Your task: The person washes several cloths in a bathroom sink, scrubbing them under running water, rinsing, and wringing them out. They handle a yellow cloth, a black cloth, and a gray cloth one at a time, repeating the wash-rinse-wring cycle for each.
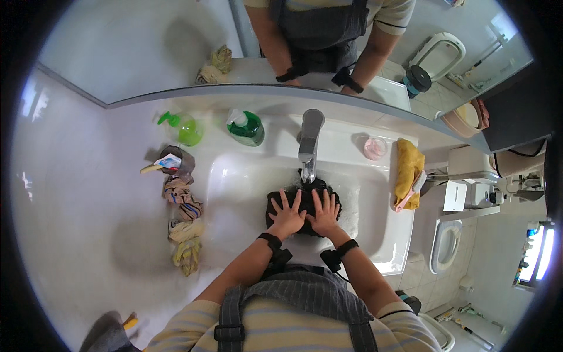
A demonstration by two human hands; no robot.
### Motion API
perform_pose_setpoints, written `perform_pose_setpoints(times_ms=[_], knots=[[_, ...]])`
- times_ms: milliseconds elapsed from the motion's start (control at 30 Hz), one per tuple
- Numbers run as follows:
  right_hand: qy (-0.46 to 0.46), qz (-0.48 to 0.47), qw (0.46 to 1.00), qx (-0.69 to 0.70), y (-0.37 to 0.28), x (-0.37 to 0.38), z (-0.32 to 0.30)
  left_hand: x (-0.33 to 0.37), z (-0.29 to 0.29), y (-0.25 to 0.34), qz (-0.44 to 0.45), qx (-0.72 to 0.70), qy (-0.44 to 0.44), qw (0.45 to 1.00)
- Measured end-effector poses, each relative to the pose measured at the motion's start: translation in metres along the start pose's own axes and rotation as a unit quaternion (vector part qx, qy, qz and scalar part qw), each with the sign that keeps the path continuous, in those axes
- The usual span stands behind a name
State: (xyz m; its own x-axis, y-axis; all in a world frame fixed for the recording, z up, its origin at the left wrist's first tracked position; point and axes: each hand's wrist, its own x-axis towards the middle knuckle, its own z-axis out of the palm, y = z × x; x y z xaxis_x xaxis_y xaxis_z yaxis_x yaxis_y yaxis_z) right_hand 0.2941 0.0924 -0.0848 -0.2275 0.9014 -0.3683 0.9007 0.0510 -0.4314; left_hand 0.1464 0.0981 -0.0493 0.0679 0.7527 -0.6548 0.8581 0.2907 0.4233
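Left grip [287, 219], right grip [324, 218] splayed on black cloth [306, 201], white sink [237, 182], tiled floor [423, 292]

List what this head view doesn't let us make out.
All in the head view:
- Middle of the black bundle: covered by the left hand and right hand.
- Basin floor underneath: hidden by the bundle.
- Dark green bottle label: print too small.
- Grey item, lower left: cut off by the lower edge.

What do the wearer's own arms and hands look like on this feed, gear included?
The left hand and right hand are gloveless. Each wrist wears a black strap with a dark, boxy module; a thin dark cable shows by the right one. The short sleeves are cream with pale grey-blue stripes.
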Motion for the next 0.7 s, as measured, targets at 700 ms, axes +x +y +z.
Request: perform_pose_setpoints(times_ms=[700], knots=[[-0.113, -0.275, 0.954, 0.022, -0.003, 0.099, -0.055, 0.121, -0.06, -0.067, 0.155, -0.302, -0.075, 0.938]])
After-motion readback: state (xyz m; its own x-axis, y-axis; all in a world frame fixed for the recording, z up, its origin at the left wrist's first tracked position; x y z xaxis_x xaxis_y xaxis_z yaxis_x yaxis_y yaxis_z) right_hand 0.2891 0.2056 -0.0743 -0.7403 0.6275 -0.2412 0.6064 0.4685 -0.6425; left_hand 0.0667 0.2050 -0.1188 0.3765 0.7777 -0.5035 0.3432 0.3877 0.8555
